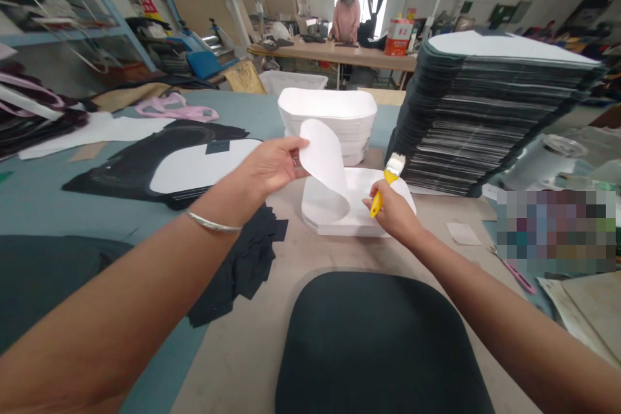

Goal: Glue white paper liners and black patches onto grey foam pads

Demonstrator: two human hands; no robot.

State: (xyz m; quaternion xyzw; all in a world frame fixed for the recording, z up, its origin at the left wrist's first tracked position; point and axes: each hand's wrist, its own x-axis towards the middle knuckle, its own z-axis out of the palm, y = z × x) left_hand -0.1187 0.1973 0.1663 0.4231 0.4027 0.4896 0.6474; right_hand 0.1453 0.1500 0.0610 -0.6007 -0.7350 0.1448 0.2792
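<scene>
My left hand (pixel 279 165) pinches the edge of a white sheet (pixel 323 155), which curls up from a low stack of white rounded sheets (pixel 334 229). In my right hand (pixel 391 204) is a paintbrush (pixel 389 181) with a yellow handle, its pale bristles pointing up and away from me. That hand is over the right part of the low stack. A taller pile of white rounded pieces (pixel 327 107) stands just behind. Close to me lies a dark rounded panel (pixel 378 343), flat on the brown board (pixel 242 349).
A tall stack of dark panels (pixel 466 116) rises at the right. Small dark fabric pieces (pixel 242 272) lie left of centre, near black panels with a white top (pixel 204 168). Pink-handled scissors (pixel 519 275) are at right. A person (pixel 346 19) stands behind a far table (pixel 301 48).
</scene>
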